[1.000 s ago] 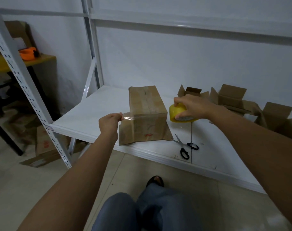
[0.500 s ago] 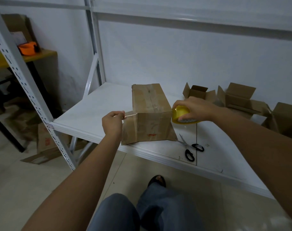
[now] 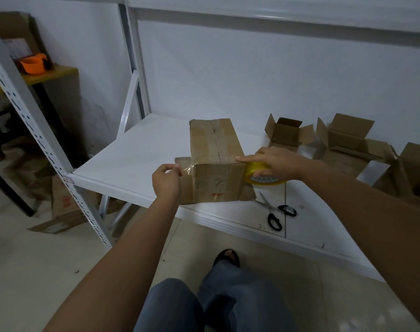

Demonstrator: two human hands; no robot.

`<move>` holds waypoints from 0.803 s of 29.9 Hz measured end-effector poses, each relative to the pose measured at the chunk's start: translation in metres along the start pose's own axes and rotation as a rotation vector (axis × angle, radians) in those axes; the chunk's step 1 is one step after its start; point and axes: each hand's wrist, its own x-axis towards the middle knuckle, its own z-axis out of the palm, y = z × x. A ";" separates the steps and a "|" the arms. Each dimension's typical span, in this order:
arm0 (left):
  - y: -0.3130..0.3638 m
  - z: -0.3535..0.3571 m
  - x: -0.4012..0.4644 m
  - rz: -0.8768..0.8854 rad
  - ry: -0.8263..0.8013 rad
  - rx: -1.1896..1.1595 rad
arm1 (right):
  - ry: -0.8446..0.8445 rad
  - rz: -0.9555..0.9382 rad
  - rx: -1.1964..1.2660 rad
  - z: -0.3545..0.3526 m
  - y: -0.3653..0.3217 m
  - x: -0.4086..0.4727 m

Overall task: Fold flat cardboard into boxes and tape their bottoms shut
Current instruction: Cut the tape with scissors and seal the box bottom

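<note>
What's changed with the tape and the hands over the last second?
The stretched tape has come in against the box: the left hand, pinching its end, moved toward the left side, and the right hand brought the roll to the right corner. Scissors lie unmoved.

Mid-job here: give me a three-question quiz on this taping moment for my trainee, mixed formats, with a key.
1. True or false: the scissors lie on the shelf, untouched by either hand.
2. Multiple choice: the right hand grips the
A. scissors
B. tape roll
C. orange dispenser
3. Fill in: the left hand pinches the free end of the clear ____ at the left edge of the box.

Key: 1 true; 2 B; 3 tape.
</note>
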 end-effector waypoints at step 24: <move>-0.022 0.023 -0.024 0.458 -0.245 0.418 | -0.045 0.127 0.206 0.010 -0.004 0.017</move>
